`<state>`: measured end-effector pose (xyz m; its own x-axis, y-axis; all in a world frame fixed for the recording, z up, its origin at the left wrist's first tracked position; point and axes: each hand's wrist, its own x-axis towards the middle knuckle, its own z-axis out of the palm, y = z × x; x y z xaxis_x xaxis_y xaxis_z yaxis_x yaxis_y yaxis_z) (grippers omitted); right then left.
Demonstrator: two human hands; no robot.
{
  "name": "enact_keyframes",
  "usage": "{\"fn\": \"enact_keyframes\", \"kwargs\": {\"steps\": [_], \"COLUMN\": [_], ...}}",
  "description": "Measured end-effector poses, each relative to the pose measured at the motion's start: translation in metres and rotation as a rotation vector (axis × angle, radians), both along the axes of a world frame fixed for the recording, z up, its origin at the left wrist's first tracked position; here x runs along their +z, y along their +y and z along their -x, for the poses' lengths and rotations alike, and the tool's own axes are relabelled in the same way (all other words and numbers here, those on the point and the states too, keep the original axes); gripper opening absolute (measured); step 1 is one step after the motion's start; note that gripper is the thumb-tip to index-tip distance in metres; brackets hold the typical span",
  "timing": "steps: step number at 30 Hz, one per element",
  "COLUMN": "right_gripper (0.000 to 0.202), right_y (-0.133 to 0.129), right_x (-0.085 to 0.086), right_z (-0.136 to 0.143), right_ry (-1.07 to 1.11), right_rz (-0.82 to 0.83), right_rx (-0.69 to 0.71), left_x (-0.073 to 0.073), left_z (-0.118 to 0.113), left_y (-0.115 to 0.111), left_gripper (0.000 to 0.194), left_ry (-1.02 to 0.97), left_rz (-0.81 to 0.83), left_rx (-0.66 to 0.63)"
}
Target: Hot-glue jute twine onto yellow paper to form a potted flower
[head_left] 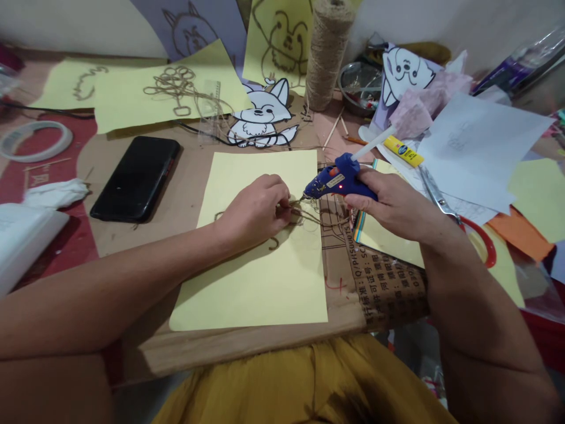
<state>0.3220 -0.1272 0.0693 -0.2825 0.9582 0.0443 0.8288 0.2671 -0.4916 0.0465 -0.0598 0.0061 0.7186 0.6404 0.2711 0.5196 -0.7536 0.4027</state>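
Observation:
My right hand (392, 200) is wrapped round a blue hot glue gun (329, 181), with a white glue stick (373, 144) poking out of its back and a small red light lit. The gun's nozzle points left and down, close to the fingertips of my left hand (260, 209). Those fingers pinch brown twine (304, 215) over a yellow sheet of paper (251, 288). Loose twine trails off to the right, past the sheet's edge. Short twine pieces show on the paper beside my left hand, which hides part of them.
A black phone (136, 179) and a tape roll (36, 141) lie at left. Behind the sheet are a fox cutout (265, 115), a twine spool (329, 56) and tangled twine (174, 88). Red-handled scissors (479, 235), a yellow glue stick tube (403, 151) and papers (477, 147) lie at right.

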Motion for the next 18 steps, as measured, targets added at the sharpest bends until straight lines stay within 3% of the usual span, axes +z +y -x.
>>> {"fn": "enact_keyframes", "kwargs": {"steps": [18], "right_gripper": [0.036], "right_y": [-0.0047], "right_x": [0.0064], "right_z": [-0.0064], "right_ry": [-0.056], "right_rz": [0.057], "right_rx": [-0.029], "left_x": [0.0003], "left_z": [0.0007], "left_y": [-0.0007], "left_gripper": [0.010], "left_ry": [0.010], "left_rz": [0.002], "left_rx": [0.001]}}
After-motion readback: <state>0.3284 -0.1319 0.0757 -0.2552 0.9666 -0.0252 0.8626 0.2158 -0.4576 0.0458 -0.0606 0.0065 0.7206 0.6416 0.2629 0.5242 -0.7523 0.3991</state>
